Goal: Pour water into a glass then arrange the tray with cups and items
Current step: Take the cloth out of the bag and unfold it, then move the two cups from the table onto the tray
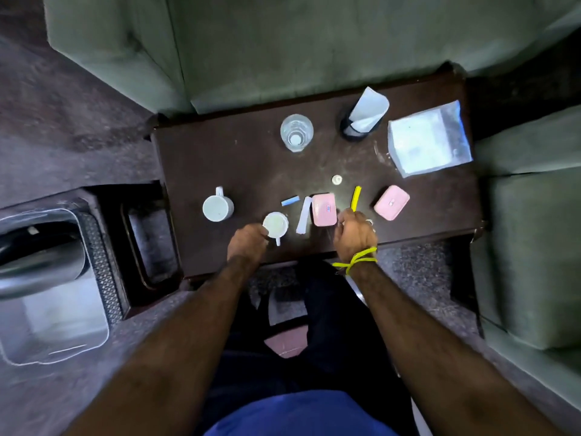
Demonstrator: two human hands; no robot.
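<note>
My left hand (248, 242) grips the side of a small white cup (275, 225) near the front edge of the dark brown table (220, 158). The cup's handle points toward me. A second white cup (218, 207) stands to its left. My right hand (355, 231), with a yellow thread on the wrist, is curled between a pink box (323, 209) and the lower end of a yellow stick sachet (356, 196). Its fingertips are hidden, so whether they hold anything is unclear. A clear glass (296, 132) stands at the back.
A blue sachet (290, 201) and a white sachet (304, 215) lie between the cup and the pink box. Also here are a second pink box (391, 202), a small round cap (336, 180), a black holder with paper (361, 121) and a plastic bag (429, 138). Green sofas surround the table.
</note>
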